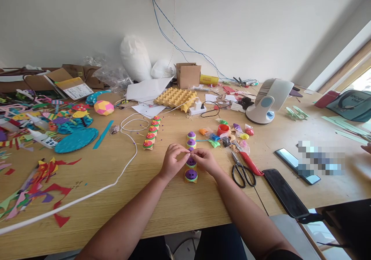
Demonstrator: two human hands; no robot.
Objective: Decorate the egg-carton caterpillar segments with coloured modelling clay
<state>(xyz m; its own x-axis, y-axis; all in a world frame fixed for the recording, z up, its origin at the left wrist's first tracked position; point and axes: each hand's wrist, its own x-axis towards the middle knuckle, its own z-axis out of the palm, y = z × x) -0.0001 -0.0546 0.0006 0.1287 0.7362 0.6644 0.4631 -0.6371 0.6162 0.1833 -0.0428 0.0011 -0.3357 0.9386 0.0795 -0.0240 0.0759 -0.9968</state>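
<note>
A strip of egg-carton cups [191,174] stands in front of me, its cups topped with purple clay and ringed in green and yellow. The nearest cups carry small dark dots like eyes. Both hands meet over its middle cups. My left hand [174,160] is closed in a pinch, thumb against forefinger. Opposite it, my right hand [203,160] pinches too, fingertips nearly touching the left ones. Whatever lies between the fingertips is too small to make out. Left of the hands sits a second egg-carton strip [151,133] with red tops, green rims and thin sticks at its sides.
Scissors [242,171], a red-handled cutter [251,163] and a black phone [285,192] lie to the right. Bags of coloured clay [215,142] are behind them, near a white fan [268,101]. A white cable [116,182] crosses the left side. Another person's hand shows at far right.
</note>
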